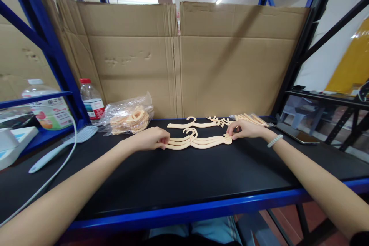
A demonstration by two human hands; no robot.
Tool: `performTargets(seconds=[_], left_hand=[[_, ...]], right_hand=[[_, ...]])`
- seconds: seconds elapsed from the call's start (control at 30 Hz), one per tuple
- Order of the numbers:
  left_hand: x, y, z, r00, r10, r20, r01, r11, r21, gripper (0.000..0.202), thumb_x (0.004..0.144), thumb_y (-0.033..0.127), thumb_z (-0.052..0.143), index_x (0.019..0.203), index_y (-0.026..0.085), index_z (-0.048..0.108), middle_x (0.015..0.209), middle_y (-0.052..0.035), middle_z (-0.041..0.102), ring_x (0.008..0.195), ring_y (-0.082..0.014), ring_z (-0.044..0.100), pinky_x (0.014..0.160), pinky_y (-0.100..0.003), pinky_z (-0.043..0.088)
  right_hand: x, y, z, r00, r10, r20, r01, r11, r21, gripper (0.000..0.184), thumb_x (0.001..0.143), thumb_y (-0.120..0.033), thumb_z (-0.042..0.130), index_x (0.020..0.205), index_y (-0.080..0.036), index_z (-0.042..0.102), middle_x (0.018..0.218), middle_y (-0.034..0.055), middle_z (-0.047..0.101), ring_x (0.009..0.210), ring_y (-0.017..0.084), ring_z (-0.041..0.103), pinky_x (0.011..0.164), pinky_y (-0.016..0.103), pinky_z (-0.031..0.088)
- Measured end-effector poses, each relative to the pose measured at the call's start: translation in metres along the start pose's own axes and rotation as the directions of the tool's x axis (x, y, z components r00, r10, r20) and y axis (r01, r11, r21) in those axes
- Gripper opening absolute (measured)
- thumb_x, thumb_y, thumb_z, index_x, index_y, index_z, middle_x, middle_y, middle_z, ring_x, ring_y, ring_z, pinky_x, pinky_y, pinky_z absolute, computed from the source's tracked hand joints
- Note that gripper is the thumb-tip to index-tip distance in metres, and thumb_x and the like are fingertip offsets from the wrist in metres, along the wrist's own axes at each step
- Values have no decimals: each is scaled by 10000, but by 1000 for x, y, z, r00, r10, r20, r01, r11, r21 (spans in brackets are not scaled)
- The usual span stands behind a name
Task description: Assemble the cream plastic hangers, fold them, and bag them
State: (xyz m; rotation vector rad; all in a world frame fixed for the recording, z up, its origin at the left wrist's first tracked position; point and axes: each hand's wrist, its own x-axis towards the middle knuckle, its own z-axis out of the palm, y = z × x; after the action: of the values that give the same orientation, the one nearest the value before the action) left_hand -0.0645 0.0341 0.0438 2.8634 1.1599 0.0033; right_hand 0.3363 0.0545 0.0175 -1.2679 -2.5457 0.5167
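Pinching, with the left hand (pixel 152 138), one end of the stacked beige hangers (pixel 196 145), laid flat on the black table (pixel 178 184) and reaching from those fingertips across to the right hand (pixel 246 128). Gripping there, between right thumb and fingertips, a small round piece (pixel 227 140) at the other end of the stack; too covered by the fingers to tell whether joined or merely touching. Visible just beyond the fingers, between both hands: a separate hanger (pixel 178 126) and, close to the right fingertips, a cluster of small pieces (pixel 220 123). Likely to fan the stack out of line by pulling harder at one end than at the other. Liable to tangle the hooks (pixel 190 130), crowded together midway between the hands, through any uneven lift. Also at risk of scattering the cluster by brushing outward with the right fingertips, or of losing the round piece through a loosened pinch.
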Motion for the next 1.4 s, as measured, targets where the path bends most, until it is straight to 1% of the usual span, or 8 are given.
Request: performTargets(seconds=[0.23,0.4,0.47,0.6,0.8,0.9,1.1,1.4], left_hand=[[2,-2,2,1000,-1,-22,0,1000,-15,40,783,169,595,752,183,616,749,-4,627,704,-154,580,635,-243,389],[-2,-4,-1,998,2,-60,2,998,65,47,767,233,627,790,196,610,829,-19,617,794,-179,573,677,-258,393],[-3,-3,-3,998,-7,-66,13,997,80,79,758,253,637,800,194,604,846,-26,609,807,-185,565,677,-261,391],[-5,0,-7,998,6,-64,-3,999,41,101,777,280,605,813,187,592,842,-26,613,805,-180,562,687,-258,396],[0,-4,-2,988,-12,-153,23,997,69,159,843,280,470,824,173,587,818,-49,607,763,-180,557,692,-273,407],[1,-8,0,986,-3,-165,20,995,98,185,856,252,425,813,170,586,809,-56,602,779,-186,556,715,-281,415],[1,-12,2,987,7,-162,12,993,118,181,843,212,410,824,174,586,836,-59,608,808,-191,561,729,-284,423],[2,-9,4,987,18,-158,1,992,124,196,830,194,405,812,174,599,848,-59,614,805,-187,564,723,-284,423]], right_hand=[[2,4,3,999,-5,-37,5,1000,-13,267,744,-439,628,819,-189,684,912,55,686,835,208,609,759,321,440],[0,0,4,997,-14,-72,10,998,-58,223,762,-409,610,820,-205,678,894,55,686,834,217,611,756,333,446],[0,-4,4,995,-12,-103,5,997,-75,208,770,-396,598,836,-214,673,911,55,686,851,224,610,762,341,450],[-1,-12,4,985,-2,-174,-17,994,-107,206,789,-364,549,857,-206,663,903,64,682,825,220,611,724,331,454],[4,-13,9,943,-30,-331,-18,990,-141,202,806,-300,482,841,-187,646,865,66,674,793,204,605,705,322,447],[6,-11,11,926,-54,-374,-15,984,-179,189,808,-274,482,831,-188,648,851,59,676,793,204,606,719,328,445],[10,-11,19,923,-101,-372,32,982,-185,168,811,-224,485,827,-193,650,881,63,680,830,208,603,772,348,448],[13,-8,26,919,-147,-366,71,974,-215,163,822,-216,486,850,-196,645,882,68,666,855,215,589,796,370,452]])
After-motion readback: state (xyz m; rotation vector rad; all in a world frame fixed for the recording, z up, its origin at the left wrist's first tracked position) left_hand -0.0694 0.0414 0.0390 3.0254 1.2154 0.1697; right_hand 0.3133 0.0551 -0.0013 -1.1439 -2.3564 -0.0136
